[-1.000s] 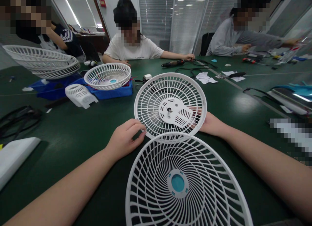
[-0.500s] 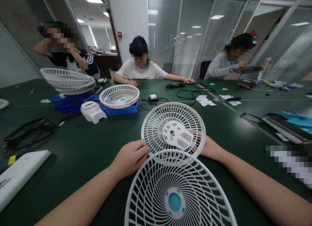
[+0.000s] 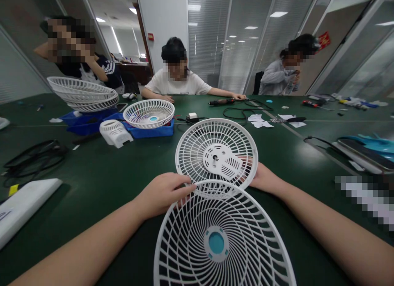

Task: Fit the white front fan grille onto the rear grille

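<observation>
Close to me is a white fan grille (image 3: 187,257) with spiral ribs and a blue disc (image 3: 216,242) in its centre. My left hand (image 3: 168,191) is closed on its upper left rim, with some fingertips showing through the ribs. Just beyond stands a second fan grille (image 3: 192,144), tilted towards me, with a slotted white motor cover (image 3: 226,162) at its middle. My right hand (image 3: 258,175) grips this rear grille at its right side; its fingers are partly hidden behind the ribs. The near grille's top edge overlaps the rear one's lower edge.
Stacked grilles (image 3: 89,95) and another grille (image 3: 150,117) rest on blue bins at the left, beside a white fan housing (image 3: 115,132). A power screwdriver (image 3: 221,102) lies by a co-worker's hand (image 3: 238,96). Black cable (image 3: 35,156) is coiled at left; paper scraps (image 3: 260,121) lie ahead.
My left hand has shifted from beside the rear grille's lower left edge onto the near grille's rim. My right hand keeps its hold. The view has tipped slightly downward.
</observation>
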The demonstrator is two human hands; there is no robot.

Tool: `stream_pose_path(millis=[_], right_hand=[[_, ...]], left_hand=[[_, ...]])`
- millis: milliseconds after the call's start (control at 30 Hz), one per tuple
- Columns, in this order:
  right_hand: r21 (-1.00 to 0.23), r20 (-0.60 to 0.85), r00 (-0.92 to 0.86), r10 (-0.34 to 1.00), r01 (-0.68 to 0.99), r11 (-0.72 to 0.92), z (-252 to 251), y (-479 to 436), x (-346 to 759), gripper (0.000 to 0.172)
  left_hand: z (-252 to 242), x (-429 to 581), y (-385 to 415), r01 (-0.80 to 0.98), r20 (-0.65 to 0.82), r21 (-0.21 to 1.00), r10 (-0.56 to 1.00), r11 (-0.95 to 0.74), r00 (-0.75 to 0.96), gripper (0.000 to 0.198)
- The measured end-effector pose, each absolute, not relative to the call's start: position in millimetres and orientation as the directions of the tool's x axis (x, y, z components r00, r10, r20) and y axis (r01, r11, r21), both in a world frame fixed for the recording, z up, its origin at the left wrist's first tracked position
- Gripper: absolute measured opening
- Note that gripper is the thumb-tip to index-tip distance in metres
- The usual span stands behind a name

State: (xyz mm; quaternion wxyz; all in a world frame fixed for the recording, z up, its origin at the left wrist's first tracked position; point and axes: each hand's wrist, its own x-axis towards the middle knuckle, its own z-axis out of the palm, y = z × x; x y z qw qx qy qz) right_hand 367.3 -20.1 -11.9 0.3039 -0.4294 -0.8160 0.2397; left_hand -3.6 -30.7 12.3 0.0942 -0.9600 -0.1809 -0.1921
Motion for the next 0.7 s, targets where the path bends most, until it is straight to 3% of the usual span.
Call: stream_pose_path(millis=[700], right_hand=[[-0.632,0.313,-0.509,0.802,0.519,0.576,1.8,-22.8,364.8,0.065]], left_hand=[[12.7,3.3,-33.2,0.348,0.481,-0.063,0.277,-0.935,0.832,0.029]])
